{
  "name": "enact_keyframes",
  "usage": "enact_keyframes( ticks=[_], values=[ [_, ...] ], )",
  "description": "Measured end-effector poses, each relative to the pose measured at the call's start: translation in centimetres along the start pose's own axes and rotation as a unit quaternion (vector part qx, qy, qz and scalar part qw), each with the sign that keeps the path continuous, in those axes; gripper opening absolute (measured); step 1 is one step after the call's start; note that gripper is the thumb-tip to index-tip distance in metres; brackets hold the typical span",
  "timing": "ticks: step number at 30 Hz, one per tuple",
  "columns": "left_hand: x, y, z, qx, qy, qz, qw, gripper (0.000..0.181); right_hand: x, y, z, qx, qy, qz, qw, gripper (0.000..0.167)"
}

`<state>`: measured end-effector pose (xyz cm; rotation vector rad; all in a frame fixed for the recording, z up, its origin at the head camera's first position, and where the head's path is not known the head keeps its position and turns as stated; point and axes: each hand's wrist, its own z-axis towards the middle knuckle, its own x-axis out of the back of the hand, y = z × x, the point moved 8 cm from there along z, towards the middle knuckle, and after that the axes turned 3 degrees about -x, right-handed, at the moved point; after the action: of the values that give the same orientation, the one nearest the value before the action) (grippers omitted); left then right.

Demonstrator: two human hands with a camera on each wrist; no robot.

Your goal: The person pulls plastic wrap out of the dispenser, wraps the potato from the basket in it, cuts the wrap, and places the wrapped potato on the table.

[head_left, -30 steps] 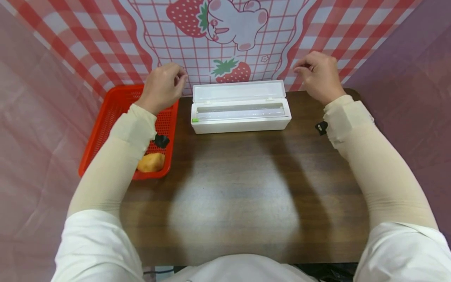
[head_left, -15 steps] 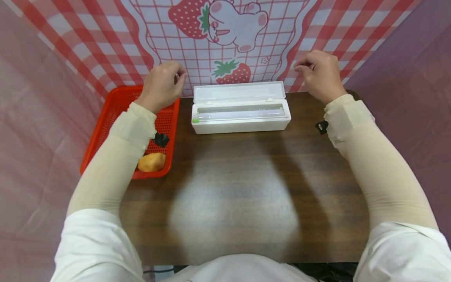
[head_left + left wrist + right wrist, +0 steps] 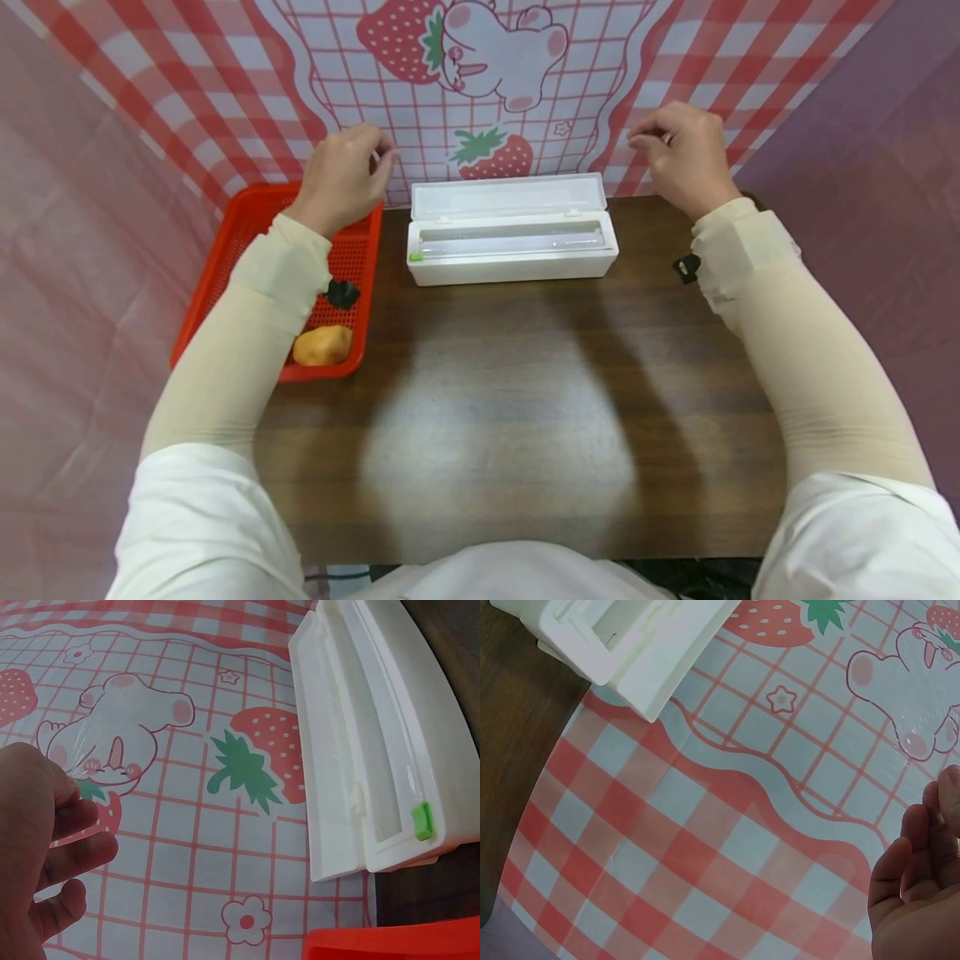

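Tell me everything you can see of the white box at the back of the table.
The white box is long, narrow and plastic-looking. Its hinged lid stands open at the back; inside shows a pale glossy strip. A green tab sits near its front left corner. It rests on the brown table, right of the red basket, before the patterned backdrop. Neither the left hand nor the right hand touches it.

The clear film (image 3: 922, 726) looks shiny, the far box (image 3: 516, 268) like smooth plastic, the table (image 3: 495, 358) like shiny wood.
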<state>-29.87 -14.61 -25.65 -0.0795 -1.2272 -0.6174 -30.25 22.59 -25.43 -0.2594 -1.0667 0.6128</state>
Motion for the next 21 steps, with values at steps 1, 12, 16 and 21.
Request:
enact_keyframes(
  ticks=[1,12,16,21],
  values=[
    [0.02,-0.01,0.02,0.001,0.000,0.001,1.0000,0.029,0.05,-0.08,0.02,0.003,0.003,0.000,1.0000,0.022],
    [0.55,0.20,0.12,-0.005,0.006,0.006,0.9999,0.029,0.37,-0.45,0.28,0.015,0.015,-0.007,0.9998,0.019],
    [0.59,0.22,0.14,-0.002,0.005,0.005,1.0000,0.030,0.47,-0.53,0.37,0.017,0.018,-0.007,0.9997,0.018],
    [0.62,0.16,0.22,0.002,0.003,0.003,1.0000,0.030,0.57,-0.59,0.45,0.012,0.019,-0.010,0.9997,0.019]
  ],
)
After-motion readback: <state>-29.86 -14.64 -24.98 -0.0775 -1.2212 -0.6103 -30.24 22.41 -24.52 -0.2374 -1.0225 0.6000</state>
